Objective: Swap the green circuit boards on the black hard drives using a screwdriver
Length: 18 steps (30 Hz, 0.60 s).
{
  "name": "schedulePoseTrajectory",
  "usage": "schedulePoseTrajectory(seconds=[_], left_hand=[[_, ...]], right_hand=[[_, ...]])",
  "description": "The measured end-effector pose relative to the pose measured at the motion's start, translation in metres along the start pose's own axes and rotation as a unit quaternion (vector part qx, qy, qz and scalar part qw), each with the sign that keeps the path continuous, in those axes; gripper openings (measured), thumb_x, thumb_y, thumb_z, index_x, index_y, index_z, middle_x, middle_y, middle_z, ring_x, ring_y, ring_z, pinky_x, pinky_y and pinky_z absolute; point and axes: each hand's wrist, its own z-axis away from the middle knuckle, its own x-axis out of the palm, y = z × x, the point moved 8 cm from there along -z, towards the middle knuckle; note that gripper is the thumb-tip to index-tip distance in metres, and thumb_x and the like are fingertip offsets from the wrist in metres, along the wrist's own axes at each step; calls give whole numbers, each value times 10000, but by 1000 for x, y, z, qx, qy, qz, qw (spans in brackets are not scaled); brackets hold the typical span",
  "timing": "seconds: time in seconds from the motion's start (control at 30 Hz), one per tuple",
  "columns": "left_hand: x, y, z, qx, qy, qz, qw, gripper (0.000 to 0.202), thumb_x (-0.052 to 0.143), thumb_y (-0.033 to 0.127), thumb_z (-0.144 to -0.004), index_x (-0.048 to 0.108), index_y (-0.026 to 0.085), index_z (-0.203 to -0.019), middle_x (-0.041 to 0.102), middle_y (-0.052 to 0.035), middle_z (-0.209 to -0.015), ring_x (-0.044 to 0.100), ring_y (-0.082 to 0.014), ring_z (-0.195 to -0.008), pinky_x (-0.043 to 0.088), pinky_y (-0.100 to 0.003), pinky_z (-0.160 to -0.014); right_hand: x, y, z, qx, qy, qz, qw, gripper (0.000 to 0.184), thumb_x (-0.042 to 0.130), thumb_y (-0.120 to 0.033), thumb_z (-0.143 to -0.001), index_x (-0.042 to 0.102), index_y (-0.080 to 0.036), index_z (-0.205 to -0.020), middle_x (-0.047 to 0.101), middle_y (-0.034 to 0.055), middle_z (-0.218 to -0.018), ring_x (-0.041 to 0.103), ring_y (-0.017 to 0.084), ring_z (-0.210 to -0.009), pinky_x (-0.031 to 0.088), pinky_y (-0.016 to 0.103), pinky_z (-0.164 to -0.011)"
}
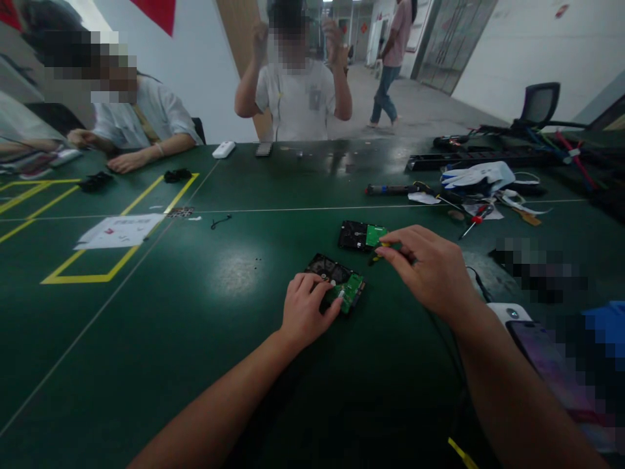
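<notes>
Two black hard drives with green circuit boards lie on the dark green table (195, 339). My left hand (307, 312) rests on the nearer drive (336, 280), fingers curled over its left side and holding it down. My right hand (430, 267) is closed in a pinch on a small screwdriver with a yellow and black handle (378, 256), its tip close to the near edge of the farther drive (361, 236).
White gloves (478, 174), a red-handled tool (472, 221), cables and black tools lie at the right. A phone (541, 358) sits near my right arm. Papers (120, 231) lie inside yellow floor-tape lines on the left. Two people sit across the table; another walks behind.
</notes>
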Motion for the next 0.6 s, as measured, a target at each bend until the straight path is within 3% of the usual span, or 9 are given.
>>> schedulePoseTrajectory(seconds=[0.33, 0.5, 0.6], left_hand=[[4, -5, 1, -13, -3, 15, 1000, 192, 659, 313, -920, 698, 237, -1092, 657, -89, -1075, 575, -282, -1049, 520, -478, -891], [-1, -8, -1, -26, 16, 16, 999, 119, 633, 241, -925, 688, 231, -1029, 655, -88, -1092, 575, -280, -1073, 520, -484, -918], [-3, -11, -1, -38, 26, 8, 999, 71, 630, 224, -923, 680, 225, -972, 655, -88, -1068, 577, -279, -1061, 521, -483, -912]], right_hand=[[2, 0, 0, 6, -18, -3, 1000, 207, 694, -390, -941, 614, -227, -841, 661, 63, -889, 637, 211, -753, 503, 345, -670], [0, -5, 0, -21, -7, -25, 999, 71, 657, -283, -956, 704, -233, -975, 716, 83, -1005, 694, 256, -936, 553, 401, -810], [0, -8, 0, -45, -14, -45, 998, 189, 601, -198, -968, 738, -248, -1088, 750, 72, -1106, 711, 257, -1032, 567, 424, -910]])
